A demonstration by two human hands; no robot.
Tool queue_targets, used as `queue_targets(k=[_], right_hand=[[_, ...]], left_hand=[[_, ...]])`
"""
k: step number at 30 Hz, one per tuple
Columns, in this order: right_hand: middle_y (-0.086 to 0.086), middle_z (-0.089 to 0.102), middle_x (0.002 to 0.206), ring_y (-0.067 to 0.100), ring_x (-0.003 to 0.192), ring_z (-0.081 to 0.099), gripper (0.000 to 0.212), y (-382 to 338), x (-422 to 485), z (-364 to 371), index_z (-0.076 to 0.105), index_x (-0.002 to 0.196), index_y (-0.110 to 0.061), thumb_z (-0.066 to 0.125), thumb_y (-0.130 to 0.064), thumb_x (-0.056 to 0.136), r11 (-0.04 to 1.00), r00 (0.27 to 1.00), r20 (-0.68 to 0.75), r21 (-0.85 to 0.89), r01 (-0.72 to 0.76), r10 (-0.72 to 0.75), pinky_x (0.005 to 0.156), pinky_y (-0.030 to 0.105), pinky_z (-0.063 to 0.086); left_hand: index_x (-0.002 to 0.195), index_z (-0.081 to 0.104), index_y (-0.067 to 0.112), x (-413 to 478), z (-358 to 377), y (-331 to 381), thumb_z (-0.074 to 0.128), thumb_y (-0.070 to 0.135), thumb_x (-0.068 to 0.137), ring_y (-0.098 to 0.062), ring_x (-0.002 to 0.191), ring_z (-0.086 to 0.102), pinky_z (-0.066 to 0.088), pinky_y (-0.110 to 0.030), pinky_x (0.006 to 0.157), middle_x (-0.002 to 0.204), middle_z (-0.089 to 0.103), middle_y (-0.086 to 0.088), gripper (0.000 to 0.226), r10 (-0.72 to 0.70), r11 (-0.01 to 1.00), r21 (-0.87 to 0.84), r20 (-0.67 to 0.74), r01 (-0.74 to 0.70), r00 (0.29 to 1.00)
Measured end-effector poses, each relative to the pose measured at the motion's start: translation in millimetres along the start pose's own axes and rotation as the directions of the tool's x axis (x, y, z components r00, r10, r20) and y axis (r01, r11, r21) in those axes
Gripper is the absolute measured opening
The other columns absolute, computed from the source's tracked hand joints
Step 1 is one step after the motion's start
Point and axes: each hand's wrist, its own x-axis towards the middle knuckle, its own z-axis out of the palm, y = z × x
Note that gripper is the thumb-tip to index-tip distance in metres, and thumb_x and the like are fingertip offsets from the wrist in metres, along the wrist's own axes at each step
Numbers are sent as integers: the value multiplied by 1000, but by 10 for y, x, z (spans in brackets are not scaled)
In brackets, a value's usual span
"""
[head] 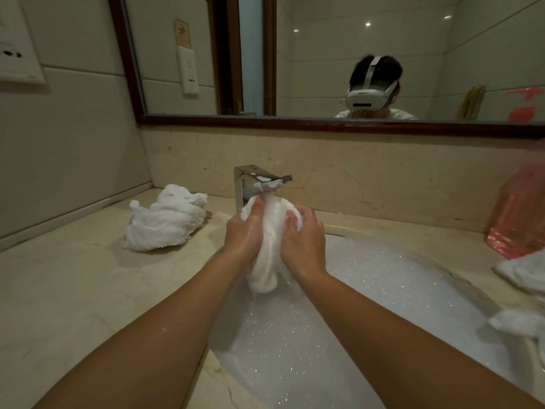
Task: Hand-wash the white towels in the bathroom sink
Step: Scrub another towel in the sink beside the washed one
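Sink (pixel 348 231): left grip (pixel 244 234), right grip (pixel 303 242) squeeze one towel (pixel 271 228) (second towel (pixel 166 222) aside).

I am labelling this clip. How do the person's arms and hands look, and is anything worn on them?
Both forearms are bare; no sleeves show. The left hand and right hand wear no gloves, watch or visible rings. They look wet and shiny, with droplets on the left forearm.

Wet white terry-cloth towel (pixel 269 246), glossy chrome metal faucet (pixel 259 183), polished beige marble counter (pixel 73 290), translucent pink plastic bag (pixel 519 214)
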Motion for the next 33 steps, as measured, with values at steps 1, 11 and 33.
queue_targets(k=[1,11,33], right_hand=[[3,53,136,-2,88,49,32,0,-2,2,57,140,-28,41,-37,113,1000,1000,-1,-1,-2,2,67,4,32],[1,47,134,-3,85,48,34,-29,-35,5,52,144,-32,37,-38,114,1000,999,33,-18,-4,5,65,7,32],[3,48,148,13,109,52,40,-66,-34,27,42,148,-21,41,-39,113,999,1000,-8,30,-12,12,87,27,44]], left_hand=[[102,69,24,-4,1,0,54,66,98,-22,89,73,58,-34,77,96,76,-2,44,11,1000,8,3,-11,1000],[82,67,39,-7,-21,-3,56,61,99,-17,90,73,60,-37,84,91,74,7,30,144,978,151,16,-145,989],[105,71,27,33,-26,-14,51,62,100,-19,93,72,59,-39,87,98,75,2,40,109,983,149,-6,-107,994]])
